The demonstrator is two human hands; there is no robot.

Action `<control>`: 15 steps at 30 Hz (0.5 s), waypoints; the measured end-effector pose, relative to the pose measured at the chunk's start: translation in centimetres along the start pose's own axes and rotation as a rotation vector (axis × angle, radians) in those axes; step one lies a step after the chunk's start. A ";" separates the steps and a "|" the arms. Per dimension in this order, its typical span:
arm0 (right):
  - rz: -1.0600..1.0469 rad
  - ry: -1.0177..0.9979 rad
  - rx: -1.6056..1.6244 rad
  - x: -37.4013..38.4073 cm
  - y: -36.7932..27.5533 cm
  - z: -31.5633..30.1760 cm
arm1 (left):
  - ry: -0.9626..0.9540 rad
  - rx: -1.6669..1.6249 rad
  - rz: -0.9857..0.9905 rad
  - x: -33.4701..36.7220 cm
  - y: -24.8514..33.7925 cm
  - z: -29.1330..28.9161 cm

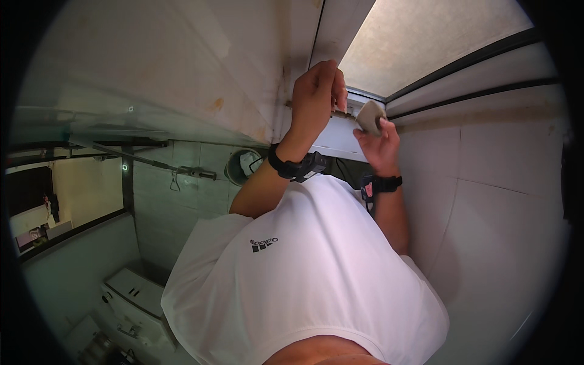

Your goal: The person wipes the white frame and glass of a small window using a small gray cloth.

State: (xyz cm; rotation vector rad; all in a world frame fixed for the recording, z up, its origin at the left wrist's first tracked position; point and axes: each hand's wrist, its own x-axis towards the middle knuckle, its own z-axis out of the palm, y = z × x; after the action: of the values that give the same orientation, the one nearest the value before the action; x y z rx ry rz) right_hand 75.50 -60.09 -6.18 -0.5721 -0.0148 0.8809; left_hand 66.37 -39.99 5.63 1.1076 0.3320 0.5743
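My left hand (317, 91) is raised at the window corner, its fingers bent and drawn together. Whatever they hold, if anything, is hidden behind the fingers. A narrow brownish strip shows beside the fingertips, along the white window sill (338, 136). To the right, my right hand (382, 146) grips a grey-beige cloth or pad (370, 117) between thumb and fingers; its exact kind is hard to tell. That piece sits just above the sill's right end, close to the window frame. Both wrists wear black bands with small boxes.
A frosted window pane (438, 36) rises beyond my hands, with tiled walls on both sides. Down to the left stand a round bucket (234, 167) with something white inside, a long metal rod (146, 159) and a white box-shaped fixture (137, 298).
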 end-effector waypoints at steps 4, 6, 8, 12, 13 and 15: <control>-0.164 -0.192 -0.193 1.2 -3.5 7.3 | -0.049 0.058 0.076 -1.6 1.7 0.6; -0.276 -0.284 -0.347 1.4 -5.2 10.8 | -0.055 0.050 0.119 -2.5 2.6 0.7; -0.368 -0.294 -0.438 0.9 -6.0 14.3 | -0.068 0.048 0.162 -3.1 2.9 0.5; -0.399 -0.277 -0.535 1.2 -6.1 15.8 | -0.094 0.034 0.223 -3.0 2.1 0.1; -0.393 -0.265 -0.549 1.2 -6.0 15.8 | -0.097 0.026 0.231 -3.2 2.1 0.0; -0.398 -0.234 -0.572 1.0 -5.5 15.7 | -0.088 0.010 0.213 -3.7 2.0 -0.1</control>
State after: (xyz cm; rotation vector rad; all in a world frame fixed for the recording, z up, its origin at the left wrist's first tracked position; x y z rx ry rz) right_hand 76.38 -54.78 9.57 -0.9550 -0.5895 0.5406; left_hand 62.80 -41.41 7.27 1.1820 0.1410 0.7104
